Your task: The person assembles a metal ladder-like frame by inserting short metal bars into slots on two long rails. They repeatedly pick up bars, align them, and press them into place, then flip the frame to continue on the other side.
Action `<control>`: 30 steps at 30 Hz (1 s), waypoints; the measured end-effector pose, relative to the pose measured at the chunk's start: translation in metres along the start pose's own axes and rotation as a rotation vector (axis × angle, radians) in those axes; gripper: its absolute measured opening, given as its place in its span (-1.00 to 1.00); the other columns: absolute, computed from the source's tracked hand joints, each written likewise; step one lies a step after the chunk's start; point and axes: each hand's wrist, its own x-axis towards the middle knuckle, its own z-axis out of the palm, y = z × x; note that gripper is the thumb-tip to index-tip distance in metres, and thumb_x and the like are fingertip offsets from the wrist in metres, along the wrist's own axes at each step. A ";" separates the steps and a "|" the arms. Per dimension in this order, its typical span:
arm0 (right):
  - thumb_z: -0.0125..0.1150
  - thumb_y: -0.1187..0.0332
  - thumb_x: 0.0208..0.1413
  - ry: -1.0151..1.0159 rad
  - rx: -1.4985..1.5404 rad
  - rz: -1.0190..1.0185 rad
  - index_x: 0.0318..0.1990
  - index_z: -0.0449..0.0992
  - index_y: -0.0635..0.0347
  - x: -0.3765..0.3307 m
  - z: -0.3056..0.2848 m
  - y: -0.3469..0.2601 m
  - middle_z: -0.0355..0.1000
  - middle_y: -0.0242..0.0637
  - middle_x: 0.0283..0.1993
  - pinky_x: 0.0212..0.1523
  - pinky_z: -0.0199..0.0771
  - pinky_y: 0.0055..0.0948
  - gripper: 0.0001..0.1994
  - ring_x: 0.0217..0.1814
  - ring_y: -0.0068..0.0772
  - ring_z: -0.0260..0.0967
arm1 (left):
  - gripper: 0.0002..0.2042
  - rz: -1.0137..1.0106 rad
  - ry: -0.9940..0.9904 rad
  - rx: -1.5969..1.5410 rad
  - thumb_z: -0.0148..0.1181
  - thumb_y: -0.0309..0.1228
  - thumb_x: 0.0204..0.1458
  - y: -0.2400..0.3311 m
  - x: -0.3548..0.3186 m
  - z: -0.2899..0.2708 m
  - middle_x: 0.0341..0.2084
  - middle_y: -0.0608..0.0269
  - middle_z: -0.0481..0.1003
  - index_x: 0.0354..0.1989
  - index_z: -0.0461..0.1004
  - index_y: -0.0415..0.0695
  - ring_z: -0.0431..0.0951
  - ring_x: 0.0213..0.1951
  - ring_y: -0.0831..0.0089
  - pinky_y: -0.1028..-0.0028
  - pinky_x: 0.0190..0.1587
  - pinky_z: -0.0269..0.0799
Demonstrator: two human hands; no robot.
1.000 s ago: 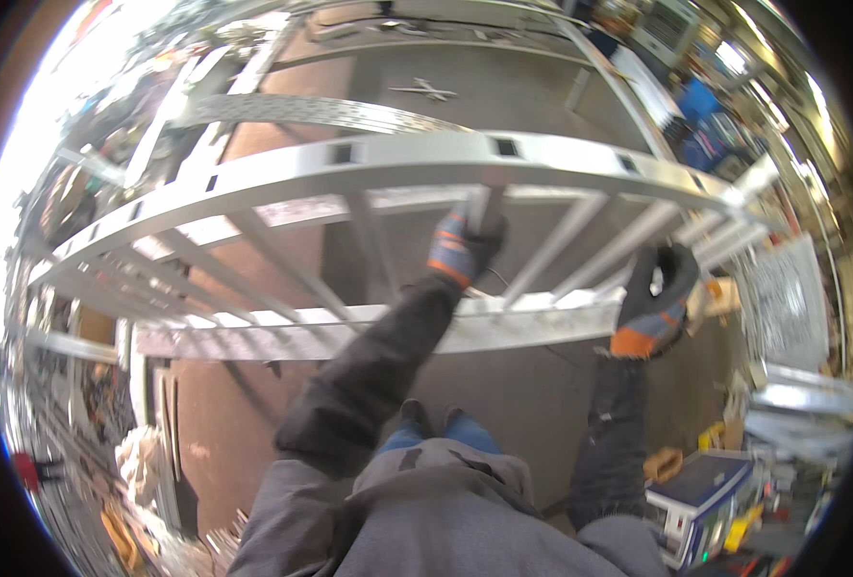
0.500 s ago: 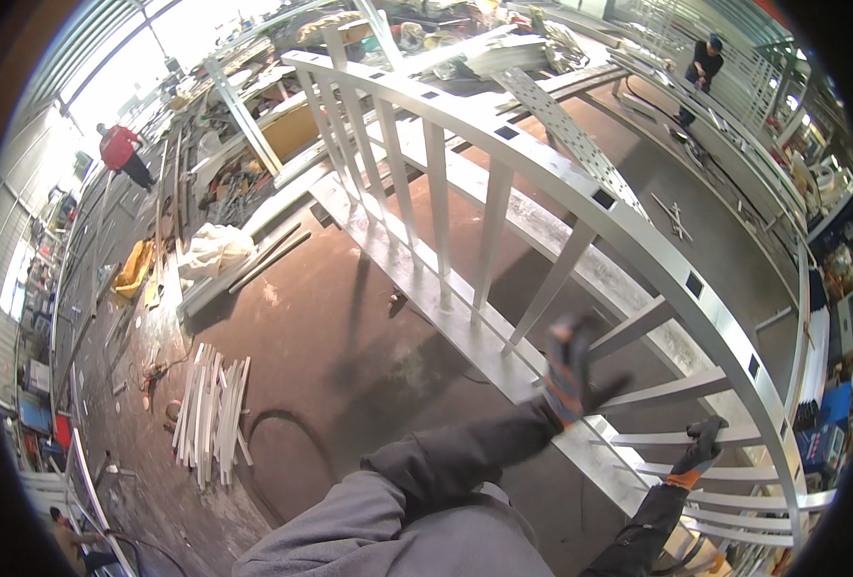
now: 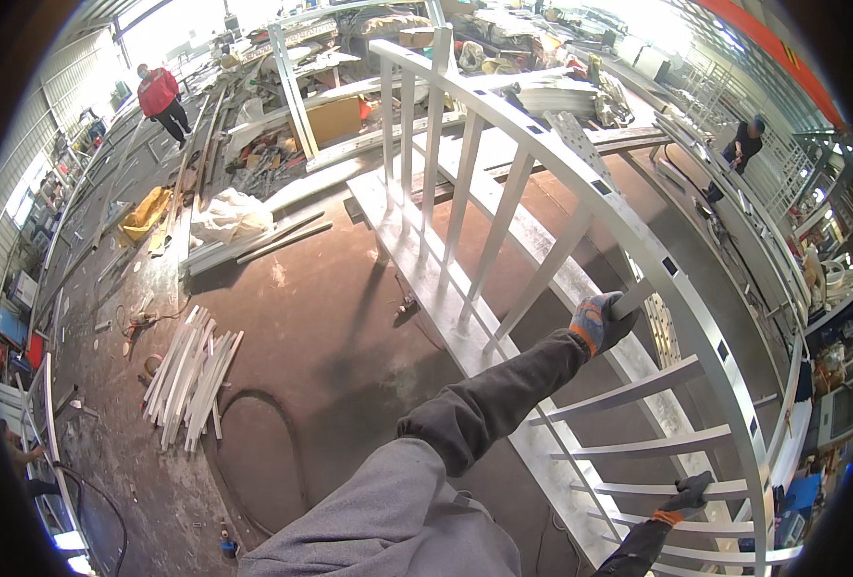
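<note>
Your left hand (image 3: 601, 322) wears a grey-blue glove with an orange cuff, over a dark charcoal sleeve and a lighter grey jacket. The baluster under its fingers is pale silvery-white, like the whole railing frame (image 3: 503, 192), whose curved top rail carries small dark rectangular marks. Your right hand (image 3: 691, 492) wears a black glove, also orange at the cuff. Below your fingers the floor (image 3: 321, 327) is rusty brown, with a bundle of white strips (image 3: 191, 370). Far off, one person (image 3: 162, 96) wears red, another (image 3: 743, 144) black.
</note>
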 end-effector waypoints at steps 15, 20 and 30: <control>0.07 0.31 0.17 -0.085 -0.336 -0.231 -0.30 0.62 0.23 -0.012 -0.052 0.083 0.53 -0.25 -0.40 -0.20 0.51 -0.28 -0.78 -0.37 -0.32 0.46 | -0.83 -0.055 -0.139 0.115 0.24 -0.36 0.21 -0.045 -0.010 -0.028 -0.35 0.30 0.58 -0.12 0.56 -0.18 0.56 -0.34 0.49 0.45 -0.34 0.46; 0.02 0.21 0.24 -0.115 -0.027 -0.023 -0.46 0.60 0.21 -0.017 -0.038 0.081 0.53 -0.26 -0.50 -0.33 0.50 -0.20 -0.66 -0.47 -0.34 0.45 | -0.51 0.419 0.118 0.439 0.39 -0.43 0.06 0.027 -0.032 -0.036 -0.09 0.21 0.43 0.15 0.36 -0.22 0.44 -0.04 0.40 0.38 0.01 0.42; 0.09 0.15 0.24 0.035 -0.245 0.233 -0.17 0.47 0.15 -0.015 -0.023 0.050 0.49 -0.26 -0.30 -0.24 0.54 -0.29 -0.75 -0.31 -0.29 0.49 | -0.48 0.997 -0.346 0.769 0.35 -0.31 -0.05 0.184 -0.027 0.062 0.04 0.09 0.50 0.13 0.46 -0.19 0.47 0.09 0.10 0.12 0.22 0.30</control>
